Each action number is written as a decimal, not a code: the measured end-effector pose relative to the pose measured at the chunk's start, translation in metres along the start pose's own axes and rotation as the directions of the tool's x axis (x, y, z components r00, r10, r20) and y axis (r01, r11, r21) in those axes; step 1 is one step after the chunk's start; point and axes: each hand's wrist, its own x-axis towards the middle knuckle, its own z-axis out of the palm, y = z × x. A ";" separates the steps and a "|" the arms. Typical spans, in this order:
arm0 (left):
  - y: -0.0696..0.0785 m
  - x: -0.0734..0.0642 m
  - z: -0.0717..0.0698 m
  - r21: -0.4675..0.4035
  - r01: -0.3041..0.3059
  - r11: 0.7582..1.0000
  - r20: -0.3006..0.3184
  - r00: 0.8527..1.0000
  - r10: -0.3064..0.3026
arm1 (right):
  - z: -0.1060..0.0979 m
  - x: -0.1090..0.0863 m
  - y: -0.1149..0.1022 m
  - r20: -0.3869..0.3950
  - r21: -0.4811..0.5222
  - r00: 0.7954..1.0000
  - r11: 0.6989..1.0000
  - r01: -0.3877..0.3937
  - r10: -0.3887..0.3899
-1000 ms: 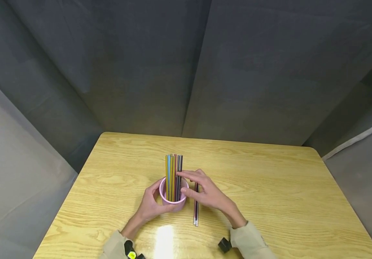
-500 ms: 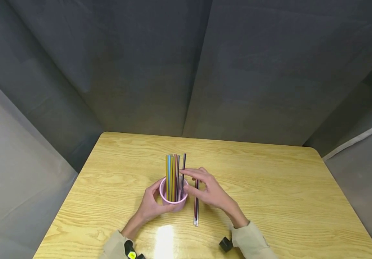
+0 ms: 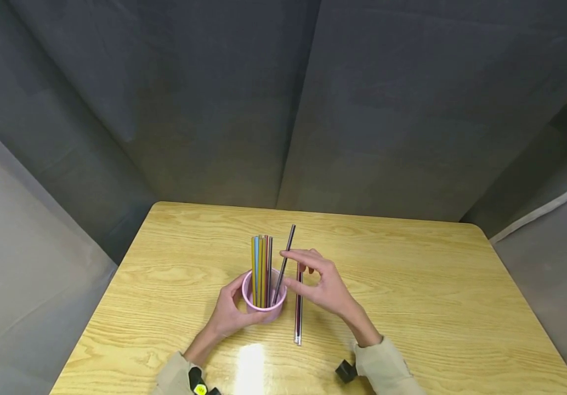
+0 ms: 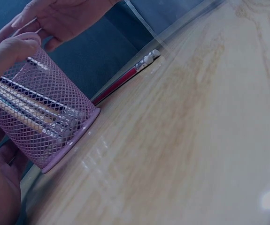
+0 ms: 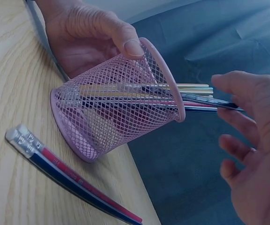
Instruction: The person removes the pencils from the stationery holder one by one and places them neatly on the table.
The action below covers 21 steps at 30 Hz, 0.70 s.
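My left hand grips a pink mesh pencil cup from its left side, thumb near the rim. Several pencils, yellow, blue, red and dark, stand in the cup and lean on its left part. With thumb and fingers, my right hand pinches a dark pencil that tilts to the right, its lower end inside the cup. In the right wrist view the dark pencil runs over the rim into the fingers. The mesh partly hides the pencils' lower ends.
On the wooden table, right of the cup, lie a red pencil and a dark pencil side by side, eraser ends toward the person. Grey curtains hang behind the table and along its sides.
The dark pencil has separated from the bunch and tipped to the right, following my right hand, which has moved slightly right and up. The left hand and cup have stayed in place.
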 end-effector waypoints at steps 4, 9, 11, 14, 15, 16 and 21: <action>-0.001 0.000 0.000 -0.001 -0.010 1.000 0.003 1.000 0.010 | -0.002 0.002 -0.003 -0.103 0.059 0.994 0.997 0.041 -0.035; -0.002 0.000 0.000 -0.003 -0.008 1.000 0.001 1.000 0.008 | -0.009 0.006 -0.027 -0.192 0.124 0.981 0.992 0.035 -0.010; -0.002 0.000 0.000 -0.002 -0.006 1.000 0.001 1.000 0.006 | -0.011 0.008 -0.035 -0.216 0.134 0.976 0.990 0.038 -0.008; -0.001 0.000 0.000 -0.009 0.018 1.000 -0.004 1.000 -0.018 | -0.012 0.008 -0.037 -0.250 0.149 0.968 0.988 0.052 -0.013; -0.001 0.000 0.000 -0.009 0.030 0.999 -0.005 1.000 -0.030 | -0.012 0.009 -0.038 -0.260 0.155 0.965 0.986 0.058 -0.016; -0.001 0.000 0.000 -0.008 0.038 0.999 -0.004 0.999 -0.038 | -0.012 0.009 -0.038 -0.271 0.160 0.962 0.985 0.069 -0.023; -0.001 0.000 0.000 -0.011 0.063 0.998 -0.005 0.998 -0.063 | -0.015 0.010 -0.035 -0.298 0.188 0.954 0.978 0.085 -0.026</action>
